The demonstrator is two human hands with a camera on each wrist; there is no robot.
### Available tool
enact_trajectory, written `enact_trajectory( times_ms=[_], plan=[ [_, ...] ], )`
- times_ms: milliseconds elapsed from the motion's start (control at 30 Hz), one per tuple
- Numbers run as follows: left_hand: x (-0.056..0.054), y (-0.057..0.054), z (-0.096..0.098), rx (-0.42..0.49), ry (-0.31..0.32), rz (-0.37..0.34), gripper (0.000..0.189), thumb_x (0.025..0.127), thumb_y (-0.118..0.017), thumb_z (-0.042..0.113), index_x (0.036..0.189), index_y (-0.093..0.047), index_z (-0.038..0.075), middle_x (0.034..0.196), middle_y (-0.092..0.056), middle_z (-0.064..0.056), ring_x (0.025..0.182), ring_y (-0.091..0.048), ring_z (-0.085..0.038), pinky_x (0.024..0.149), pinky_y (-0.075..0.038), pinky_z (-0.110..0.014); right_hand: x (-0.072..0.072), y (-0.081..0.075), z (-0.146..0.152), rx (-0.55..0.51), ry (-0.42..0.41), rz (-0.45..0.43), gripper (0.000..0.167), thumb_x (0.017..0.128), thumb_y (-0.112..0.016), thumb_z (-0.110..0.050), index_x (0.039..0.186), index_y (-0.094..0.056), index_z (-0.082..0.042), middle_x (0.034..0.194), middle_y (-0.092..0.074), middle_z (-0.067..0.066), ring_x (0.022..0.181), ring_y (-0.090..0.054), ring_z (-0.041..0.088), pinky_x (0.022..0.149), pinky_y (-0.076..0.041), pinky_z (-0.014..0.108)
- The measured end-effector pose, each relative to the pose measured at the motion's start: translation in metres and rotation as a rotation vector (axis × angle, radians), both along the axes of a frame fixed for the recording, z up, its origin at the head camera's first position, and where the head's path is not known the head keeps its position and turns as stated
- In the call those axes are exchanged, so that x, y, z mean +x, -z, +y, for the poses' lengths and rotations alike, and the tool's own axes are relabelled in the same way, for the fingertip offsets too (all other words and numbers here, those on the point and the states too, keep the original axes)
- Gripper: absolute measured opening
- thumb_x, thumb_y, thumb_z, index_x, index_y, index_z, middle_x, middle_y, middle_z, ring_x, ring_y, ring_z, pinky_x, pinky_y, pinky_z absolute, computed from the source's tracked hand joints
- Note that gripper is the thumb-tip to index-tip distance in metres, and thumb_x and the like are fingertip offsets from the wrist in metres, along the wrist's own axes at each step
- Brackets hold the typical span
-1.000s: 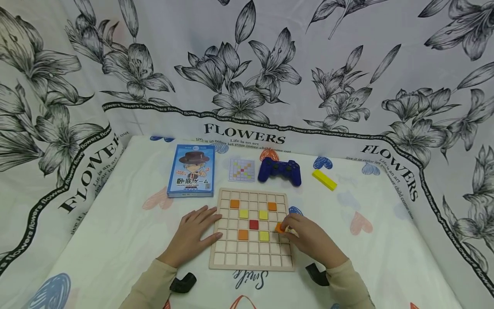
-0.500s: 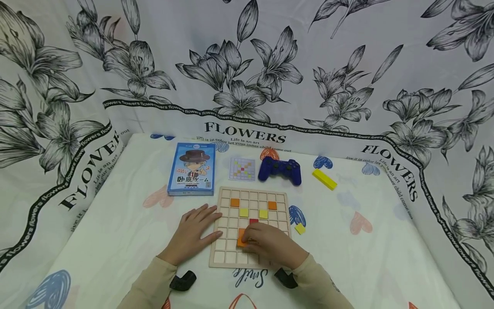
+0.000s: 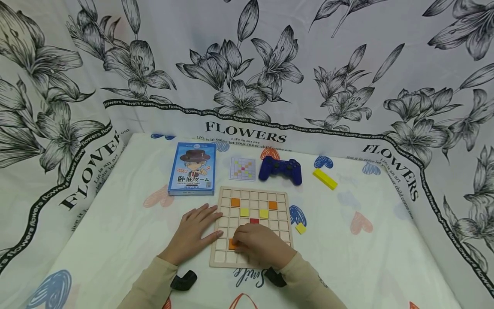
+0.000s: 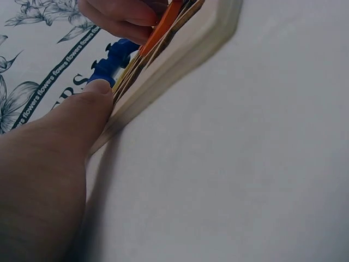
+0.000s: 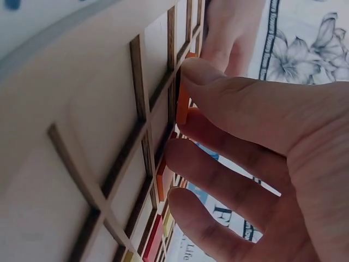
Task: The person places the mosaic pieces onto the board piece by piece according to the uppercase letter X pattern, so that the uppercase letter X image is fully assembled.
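Note:
A wooden grid board (image 3: 220, 259) lies on the table, with orange tiles (image 3: 235, 202), yellow tiles (image 3: 244, 212) and a red tile (image 3: 254, 221) in some cells. My right hand (image 3: 262, 244) is over its lower half, pinching an orange tile (image 3: 231, 244) at a cell near the lower left. In the right wrist view, thumb and index finger hold this tile (image 5: 183, 101) tilted against the grid bars. My left hand (image 3: 197, 234) rests at the board's left edge, fingers extended; the left wrist view shows its thumb (image 4: 98, 90) against the rim. My right hand hides several cells.
Behind the board are a blue game box (image 3: 193, 169), a small pattern card (image 3: 242, 168) and a dark blue game controller (image 3: 280, 170). A yellow bar (image 3: 325, 179) lies at the back right. One loose yellow tile (image 3: 300, 228) sits right of the board.
My right hand has carried the orange tile from the board's right side to its lower left. The loose yellow tile on the table has come into view. My left hand stays put.

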State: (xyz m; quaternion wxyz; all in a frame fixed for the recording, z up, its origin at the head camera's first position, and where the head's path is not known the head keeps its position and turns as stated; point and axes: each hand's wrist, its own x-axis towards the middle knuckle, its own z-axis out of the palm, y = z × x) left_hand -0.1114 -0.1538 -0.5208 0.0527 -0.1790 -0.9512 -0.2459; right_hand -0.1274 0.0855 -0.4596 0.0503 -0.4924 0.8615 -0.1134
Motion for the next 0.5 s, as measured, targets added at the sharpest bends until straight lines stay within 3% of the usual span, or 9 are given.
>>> enact_trajectory(
  times_ms=[500],
  plan=[
    [-0.0003, 0.0011, 0.0004, 0.009, -0.001, 0.003, 0.056, 0.091, -0.049, 0.061, 0.139, -0.050, 0.030, 0.150, -0.041, 0.004, 0.143, -0.028, -0.023, 0.113, -0.020, -0.051, -0.0005, 0.0058, -0.0035, -0.017, -0.011, 0.073, 0.015, 0.088, -0.070, -0.028, 0.100, -0.071, -0.019, 0.100, -0.066, -0.010, 0.092, -0.062, 0.003, 0.085, -0.050, 0.015]
  ],
)
